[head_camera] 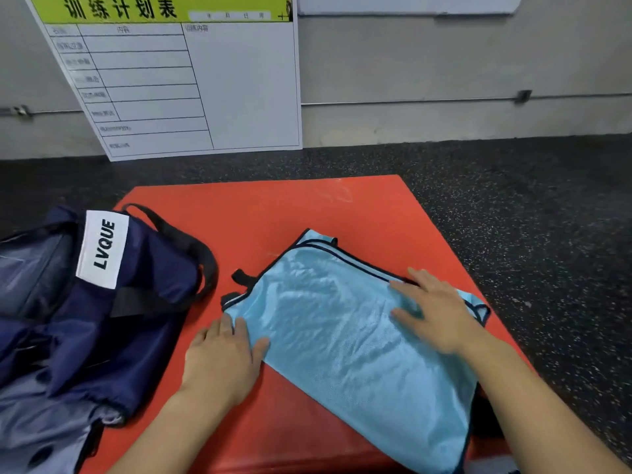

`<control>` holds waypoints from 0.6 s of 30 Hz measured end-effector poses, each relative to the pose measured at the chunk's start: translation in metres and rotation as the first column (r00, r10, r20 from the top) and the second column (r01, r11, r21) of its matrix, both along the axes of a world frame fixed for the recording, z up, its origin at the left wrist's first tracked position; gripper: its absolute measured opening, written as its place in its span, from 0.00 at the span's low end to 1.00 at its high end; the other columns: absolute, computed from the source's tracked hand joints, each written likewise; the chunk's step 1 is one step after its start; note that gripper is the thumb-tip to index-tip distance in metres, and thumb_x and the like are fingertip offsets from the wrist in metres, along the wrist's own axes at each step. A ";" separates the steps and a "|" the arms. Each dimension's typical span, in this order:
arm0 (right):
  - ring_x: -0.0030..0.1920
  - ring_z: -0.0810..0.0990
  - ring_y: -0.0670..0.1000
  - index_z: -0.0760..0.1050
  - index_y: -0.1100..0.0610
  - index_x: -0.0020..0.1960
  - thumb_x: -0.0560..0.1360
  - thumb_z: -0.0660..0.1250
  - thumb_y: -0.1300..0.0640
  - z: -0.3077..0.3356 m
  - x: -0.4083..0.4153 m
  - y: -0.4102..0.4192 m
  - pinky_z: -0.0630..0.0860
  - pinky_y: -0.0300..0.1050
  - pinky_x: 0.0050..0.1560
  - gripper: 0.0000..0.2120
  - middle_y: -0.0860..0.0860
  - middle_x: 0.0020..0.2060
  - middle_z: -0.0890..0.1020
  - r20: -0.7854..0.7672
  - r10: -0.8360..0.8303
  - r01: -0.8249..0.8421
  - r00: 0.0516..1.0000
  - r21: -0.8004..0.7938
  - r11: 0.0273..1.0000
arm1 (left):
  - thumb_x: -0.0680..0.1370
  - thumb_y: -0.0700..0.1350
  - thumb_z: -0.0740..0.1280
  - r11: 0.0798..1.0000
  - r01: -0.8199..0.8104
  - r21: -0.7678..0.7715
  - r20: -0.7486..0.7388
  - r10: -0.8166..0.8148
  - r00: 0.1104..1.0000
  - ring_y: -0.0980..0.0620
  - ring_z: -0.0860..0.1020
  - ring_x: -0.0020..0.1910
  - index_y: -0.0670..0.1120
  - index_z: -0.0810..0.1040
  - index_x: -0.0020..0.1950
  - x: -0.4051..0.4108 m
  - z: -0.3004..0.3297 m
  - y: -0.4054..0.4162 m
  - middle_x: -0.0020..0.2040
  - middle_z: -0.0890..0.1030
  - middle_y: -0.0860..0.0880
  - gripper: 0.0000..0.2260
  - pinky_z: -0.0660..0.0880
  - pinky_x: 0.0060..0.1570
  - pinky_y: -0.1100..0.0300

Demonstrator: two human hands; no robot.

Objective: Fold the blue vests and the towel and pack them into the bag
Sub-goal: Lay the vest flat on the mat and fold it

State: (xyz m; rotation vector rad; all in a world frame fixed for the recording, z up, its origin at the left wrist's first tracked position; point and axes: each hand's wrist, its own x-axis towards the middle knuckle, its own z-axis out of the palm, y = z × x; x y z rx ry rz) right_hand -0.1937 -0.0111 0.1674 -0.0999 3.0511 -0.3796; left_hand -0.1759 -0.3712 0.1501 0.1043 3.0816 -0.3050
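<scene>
Head view shows dark speckled flooring [513,186] meeting a grey wall [427,63], a whiteboard [212,90] leaning there; on the red mat [273,213] sit the navy bag [102,319] at left and a folded blue vest [335,330], right hand [434,316] flat on it, left hand [222,360] spread, thumb touching its edge

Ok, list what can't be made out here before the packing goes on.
Head view only:
- Blue vest: how many layers lie folded; the top one covers them, and its near end is cut off by the bottom edge.
- Bag: its inside, hidden by its own folds and the left edge.
- Towel: not in view.
- Whiteboard: small text blurred.
</scene>
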 end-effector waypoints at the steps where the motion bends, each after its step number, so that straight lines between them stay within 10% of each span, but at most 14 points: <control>1: 0.82 0.46 0.50 0.59 0.37 0.80 0.80 0.59 0.34 -0.004 -0.005 -0.008 0.42 0.55 0.80 0.29 0.47 0.83 0.50 0.019 0.054 -0.054 0.998 -0.018 0.998 | 0.82 0.66 0.41 1.000 -0.008 0.020 0.014 0.008 1.000 0.47 0.64 0.77 0.47 0.62 0.79 -0.006 -0.002 -0.001 0.77 0.67 0.45 0.33 0.60 0.74 0.52; 5: 0.82 0.45 0.47 0.59 0.36 0.79 0.81 0.60 0.37 -0.020 -0.027 -0.042 0.42 0.53 0.81 0.27 0.45 0.83 0.51 0.030 0.176 -0.174 0.984 -0.063 0.983 | 0.73 0.67 0.31 0.982 -0.026 0.185 -0.018 0.030 0.999 0.49 0.55 0.81 0.47 0.60 0.81 -0.042 -0.004 -0.007 0.81 0.61 0.47 0.44 0.54 0.77 0.49; 18: 0.82 0.42 0.48 0.55 0.39 0.80 0.83 0.48 0.37 -0.031 -0.056 -0.158 0.35 0.56 0.80 0.27 0.45 0.83 0.50 -0.101 0.345 -0.348 0.933 -0.007 0.938 | 0.85 0.59 0.47 0.916 -0.009 0.402 0.049 -0.011 0.999 0.47 0.45 0.82 0.49 0.51 0.83 -0.233 -0.015 0.003 0.84 0.49 0.51 0.28 0.47 0.80 0.45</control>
